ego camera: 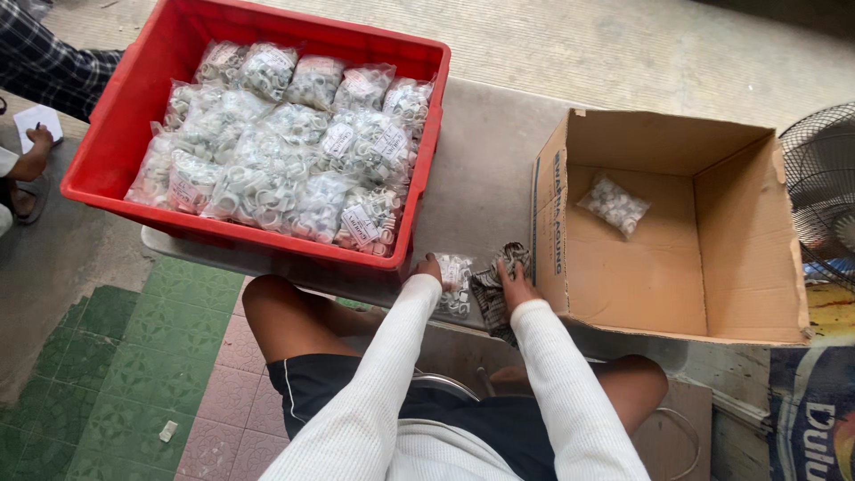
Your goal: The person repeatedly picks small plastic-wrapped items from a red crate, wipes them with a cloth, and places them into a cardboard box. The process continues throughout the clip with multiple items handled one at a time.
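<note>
My left hand (428, 270) rests at the table's near edge, fingers against a small clear bag of white plastic rings (456, 283). Beside it, my right hand (514, 283) presses on a dark patterned cloth (492, 294) that lies between the bag and the cardboard box. A red plastic crate (125, 125) at the left is piled with several similar labelled bags of rings (285, 142). The open cardboard box (739, 223) at the right holds one bag of rings (612, 204) on its floor.
The grey table (485, 169) carries crate and box. A person in a checked sleeve (40, 62) sits at the far left, a hand on white paper (36, 120). A fan grille (824, 183) stands at the right. Green and pink floor tiles (134, 374) lie below my knees.
</note>
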